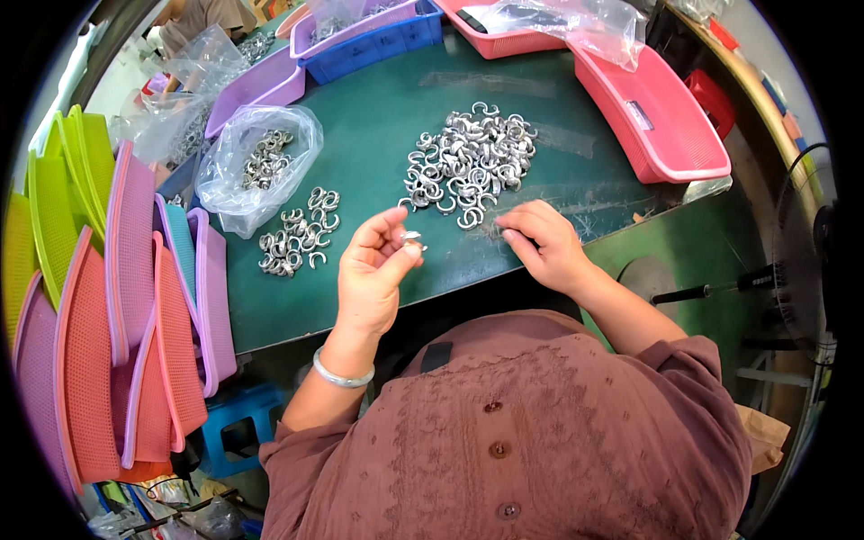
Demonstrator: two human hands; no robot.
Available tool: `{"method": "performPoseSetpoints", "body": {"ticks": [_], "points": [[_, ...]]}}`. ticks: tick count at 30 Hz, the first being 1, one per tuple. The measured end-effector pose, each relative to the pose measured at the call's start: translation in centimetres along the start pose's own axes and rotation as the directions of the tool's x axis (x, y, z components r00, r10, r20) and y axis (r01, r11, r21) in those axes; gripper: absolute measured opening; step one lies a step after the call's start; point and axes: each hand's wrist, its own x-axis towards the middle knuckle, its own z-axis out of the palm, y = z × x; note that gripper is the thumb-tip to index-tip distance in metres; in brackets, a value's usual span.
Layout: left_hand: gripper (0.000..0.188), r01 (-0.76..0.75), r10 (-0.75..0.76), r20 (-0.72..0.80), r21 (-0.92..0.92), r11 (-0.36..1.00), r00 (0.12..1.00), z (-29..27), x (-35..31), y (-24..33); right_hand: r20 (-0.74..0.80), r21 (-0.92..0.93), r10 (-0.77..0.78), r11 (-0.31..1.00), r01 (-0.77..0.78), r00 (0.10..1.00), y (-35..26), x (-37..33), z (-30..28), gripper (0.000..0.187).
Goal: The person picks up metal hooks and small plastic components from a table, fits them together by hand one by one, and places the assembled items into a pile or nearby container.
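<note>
Between the thumb and fingers of my left hand [373, 261] is a small silver C-shaped metal ring [411, 237], raised above the table's near edge. My right hand [547, 241] rests low over the tabletop with its fingers curled and the thumb close to them; whether anything is pinched there is hidden. Just beyond both hands spreads a large heap of C-shaped metal rings [472, 162]. Left of my left hand lies a smaller group of the same rings [297, 236]. Behind that group, a clear plastic bag [220, 184] stands open with more rings inside.
Stacked plastic baskets [135, 243] in several colours crowd the left side. Pink baskets [661, 135] line the far right of the green table [360, 108], and a blue basket [373, 54] stands at the back. A fan [792, 279] is at right, a blue stool [238, 432] below left.
</note>
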Motion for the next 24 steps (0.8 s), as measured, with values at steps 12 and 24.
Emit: {"method": "performPoseSetpoints", "body": {"ticks": [12, 24], "points": [[0.026, 0.218, -0.272, -0.135, -0.317, 0.923, 0.953, -4.6, 1.2, 2.4, 0.024, -0.113, -0.072, 0.991, 0.074, 0.997, -0.1, 0.5, 0.2, 0.014], [0.019, 0.391, -0.397, -0.034, -0.113, 0.913, 0.917, -5.0, 3.9, 3.2, 0.300, -0.056, -0.128, 0.987, 0.151, 0.945, 0.6, 4.8, -2.6, 0.015]]}}
